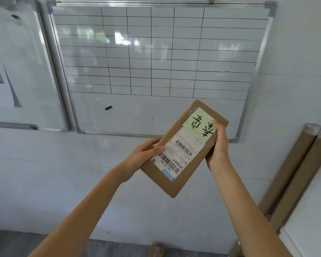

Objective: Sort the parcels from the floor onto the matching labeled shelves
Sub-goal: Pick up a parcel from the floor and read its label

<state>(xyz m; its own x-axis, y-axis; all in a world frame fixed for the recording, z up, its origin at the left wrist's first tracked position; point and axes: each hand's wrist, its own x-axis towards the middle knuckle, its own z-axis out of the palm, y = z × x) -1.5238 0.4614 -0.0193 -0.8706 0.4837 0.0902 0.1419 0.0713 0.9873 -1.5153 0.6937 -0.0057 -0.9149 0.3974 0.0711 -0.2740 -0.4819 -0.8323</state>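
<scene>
Two hands grip one parcel (pixel 182 151) in mid-air before a gridded whiteboard (pixel 156 52): left hand (pixel 143 154) on its near side, right hand (pixel 220 143) pinching the far edge, thumb half covering the handwritten note (pixel 200 123). Its barcode label (pixel 176 156) is too small to read. Cardboard tubes (pixel 295 173) at right run out of view.

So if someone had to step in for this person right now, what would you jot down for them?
Left hand: grips the parcel's left edge, thumb on the shipping label.
Right hand: grips its right edge, thumb on the yellow note.
Parcel: held up in front of the whiteboard, tilted; no shelf in view.
Done: parcel picked up.
Left: read the note, find the matching shelf, put it there. Another box sits on the floor.
</scene>
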